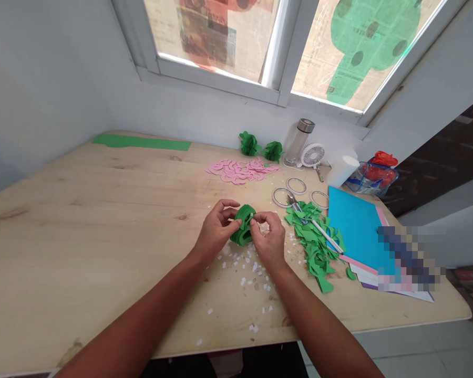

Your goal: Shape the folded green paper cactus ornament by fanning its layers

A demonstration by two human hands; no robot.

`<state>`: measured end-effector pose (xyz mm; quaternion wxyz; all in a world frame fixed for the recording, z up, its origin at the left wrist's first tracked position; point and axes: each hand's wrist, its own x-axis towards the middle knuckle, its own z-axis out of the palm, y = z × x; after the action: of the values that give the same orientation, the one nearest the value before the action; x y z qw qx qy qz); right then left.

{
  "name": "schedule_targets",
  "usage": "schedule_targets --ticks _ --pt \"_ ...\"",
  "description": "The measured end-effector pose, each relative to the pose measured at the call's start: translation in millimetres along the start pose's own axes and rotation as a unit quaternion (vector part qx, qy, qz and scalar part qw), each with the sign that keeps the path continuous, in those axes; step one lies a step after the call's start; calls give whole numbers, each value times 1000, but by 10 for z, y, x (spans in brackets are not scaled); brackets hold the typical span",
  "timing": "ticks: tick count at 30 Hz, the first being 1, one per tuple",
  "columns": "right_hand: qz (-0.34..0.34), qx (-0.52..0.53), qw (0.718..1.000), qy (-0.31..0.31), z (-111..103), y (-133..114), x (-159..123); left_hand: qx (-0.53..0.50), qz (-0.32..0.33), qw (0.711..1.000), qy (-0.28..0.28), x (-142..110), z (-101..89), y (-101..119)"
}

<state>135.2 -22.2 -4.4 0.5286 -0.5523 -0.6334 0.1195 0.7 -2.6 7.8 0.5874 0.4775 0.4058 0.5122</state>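
Observation:
Between my hands is a thick stack of green paper cutouts [243,227], held just above the table. My left hand [219,227] grips its left side, thumb at the front and fingers behind. With thumb and fingertips, my right hand [268,234] pinches the upper right edge of the cutouts, where a small pale spot shows. Small white paper bits [254,266] lie scattered on the table below. Right of my hands is a heap of green paper scraps [315,247], with scissors [294,202] and a white pen-like stick [327,236] on it.
Pink cutouts [240,170] and two green paper shapes [274,151] lie behind. Tape rolls [296,185], a bottle [297,139], a small fan [312,155] and a white roll [342,171] stand right. Blue paper [357,226] tops a sheet pile. A green strip [150,142] lies far left.

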Motion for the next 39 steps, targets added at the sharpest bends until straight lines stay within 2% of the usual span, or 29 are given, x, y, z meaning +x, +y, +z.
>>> schedule_targets --ticks 4,8,13,16,21,26,32,39 --pt "-12 -18 1000 -11 2 7 7 18 12 1000 -11 -2 2 -28" --pt "-3 -1 1000 -17 17 27 -1 114 75 991 10 -12 10 -65" --pt "-2 -2 1000 -24 25 28 -6 253 201 946 27 -40 13 -56" --pt "-7 -15 1000 -24 35 22 -6 302 246 921 17 -52 5 -31" --pt "-19 -50 998 -25 52 33 -5 346 285 894 10 -34 -18 -54" --pt "-47 -76 996 -21 54 52 -5 363 301 882 9 -24 -14 -91" --pt "-63 -97 993 -32 57 64 -16 350 305 885 29 -22 -13 -93" --pt "-88 -117 989 -34 57 78 -17 365 327 871 33 -3 -23 -117"
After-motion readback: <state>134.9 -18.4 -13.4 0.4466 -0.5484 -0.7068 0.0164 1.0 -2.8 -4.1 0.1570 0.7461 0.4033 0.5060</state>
